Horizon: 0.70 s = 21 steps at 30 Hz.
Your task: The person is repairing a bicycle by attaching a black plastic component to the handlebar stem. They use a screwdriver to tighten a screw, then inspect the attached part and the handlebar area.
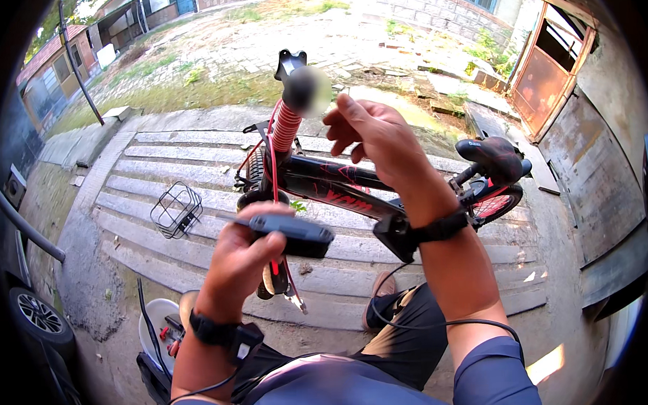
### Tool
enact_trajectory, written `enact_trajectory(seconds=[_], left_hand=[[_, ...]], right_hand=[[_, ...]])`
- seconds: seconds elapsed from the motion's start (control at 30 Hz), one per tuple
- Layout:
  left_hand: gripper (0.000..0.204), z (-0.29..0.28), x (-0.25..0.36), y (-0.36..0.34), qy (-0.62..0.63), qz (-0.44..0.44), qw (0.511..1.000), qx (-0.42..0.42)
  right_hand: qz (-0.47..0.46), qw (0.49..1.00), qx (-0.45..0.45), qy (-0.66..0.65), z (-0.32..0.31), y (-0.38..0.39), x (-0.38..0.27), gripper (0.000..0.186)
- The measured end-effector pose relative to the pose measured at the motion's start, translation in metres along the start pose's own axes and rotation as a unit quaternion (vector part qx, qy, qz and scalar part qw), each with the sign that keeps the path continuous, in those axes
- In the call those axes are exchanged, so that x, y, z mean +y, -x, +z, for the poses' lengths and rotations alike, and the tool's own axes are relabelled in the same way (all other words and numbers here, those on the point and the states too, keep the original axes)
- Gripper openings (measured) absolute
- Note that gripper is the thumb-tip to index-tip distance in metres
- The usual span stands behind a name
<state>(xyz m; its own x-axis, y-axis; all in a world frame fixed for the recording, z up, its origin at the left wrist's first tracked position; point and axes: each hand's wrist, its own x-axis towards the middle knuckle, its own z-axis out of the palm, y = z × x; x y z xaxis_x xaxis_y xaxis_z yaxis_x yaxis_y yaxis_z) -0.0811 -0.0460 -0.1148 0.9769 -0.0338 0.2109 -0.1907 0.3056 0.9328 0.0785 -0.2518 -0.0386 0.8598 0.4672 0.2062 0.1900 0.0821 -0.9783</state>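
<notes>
My left hand [244, 252] grips a black, bar-shaped tool [300, 235] with a thin piece pointing left, in front of the bicycle's lower front end. My right hand [364, 130] is raised with loosely curled fingers apart and nothing visible in them, just right of the bicycle's upright front column [287, 125] with red coils. A black clamp-like part [288, 61] and a round black piece, partly blurred, top that column. The black-and-red bicycle frame [338, 191] runs back to a black saddle [490, 159], and red cables hang down the front.
A wire basket [174, 211] lies on grooved concrete at left. A white tub [159, 315] with tools is by my left leg, beside a car wheel [39, 312]. A rusty door [548, 73] and metal panels stand at right; a pole [80, 68] rises at back left.
</notes>
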Motion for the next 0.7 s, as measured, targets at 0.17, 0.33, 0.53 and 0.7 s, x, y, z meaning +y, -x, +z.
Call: enact_trajectory(seconds=[0.17, 0.33, 0.53, 0.7], left_hand=[[0.053, -0.047, -0.014, 0.073, 0.031, -0.059, 0.997, 0.040], [0.054, -0.084, -0.043, 0.119, 0.042, -0.143, 0.981, 0.123], [0.050, -0.102, -0.074, 0.132, 0.042, -0.187, 0.973, 0.125], [0.041, -0.108, -0.091, 0.134, 0.051, -0.196, 0.973, 0.111]], right_hand=[[0.052, 0.997, 0.031, -0.050, 0.019, -0.019, 0.000, 0.040], [0.072, 0.989, 0.032, -0.124, 0.025, -0.022, 0.002, 0.036], [0.091, 0.984, 0.028, -0.151, 0.025, -0.017, -0.002, 0.034], [0.088, 0.983, 0.027, -0.161, 0.022, -0.017, 0.001, 0.031]])
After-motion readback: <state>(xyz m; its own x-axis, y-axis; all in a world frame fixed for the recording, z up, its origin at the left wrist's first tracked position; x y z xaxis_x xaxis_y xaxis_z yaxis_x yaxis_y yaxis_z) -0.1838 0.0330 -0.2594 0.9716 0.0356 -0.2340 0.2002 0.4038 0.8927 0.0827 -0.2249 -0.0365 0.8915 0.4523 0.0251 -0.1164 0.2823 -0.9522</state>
